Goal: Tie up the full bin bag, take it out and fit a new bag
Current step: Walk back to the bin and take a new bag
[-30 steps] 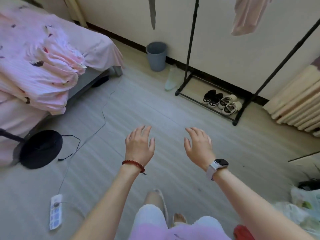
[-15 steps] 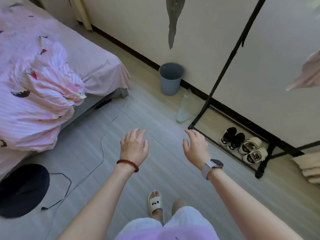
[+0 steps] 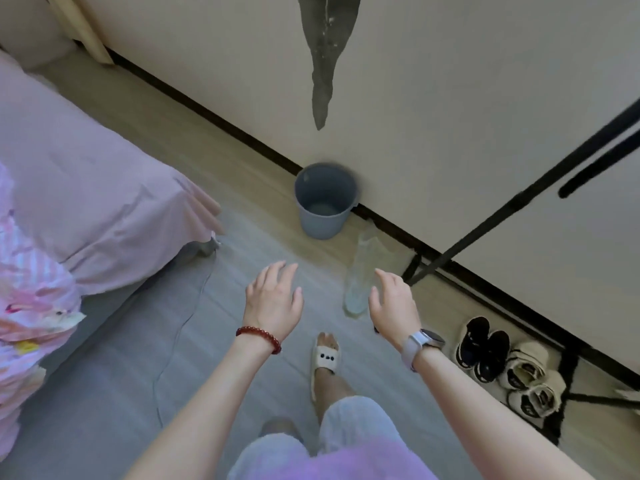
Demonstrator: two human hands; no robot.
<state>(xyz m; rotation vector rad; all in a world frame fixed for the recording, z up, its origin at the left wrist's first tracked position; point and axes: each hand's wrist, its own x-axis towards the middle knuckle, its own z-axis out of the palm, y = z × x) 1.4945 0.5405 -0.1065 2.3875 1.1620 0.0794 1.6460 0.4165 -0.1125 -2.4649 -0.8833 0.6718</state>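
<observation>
My left hand (image 3: 273, 299) and right hand (image 3: 393, 306) hang open, empty. The bin (image 3: 325, 199) stands unlined by the wall; the new bag (image 3: 360, 271) lies beside it. I should grab the bag first.

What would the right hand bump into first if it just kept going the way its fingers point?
Probably the clear plastic bag on the floor just ahead of the right hand; depth is hard to judge.

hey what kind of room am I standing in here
Most likely a bedroom. A bed with pink bedding stands on the left, a black clothes rack stands by the wall with shoes lined up under it, and a small grey bin sits against the wall.
</observation>
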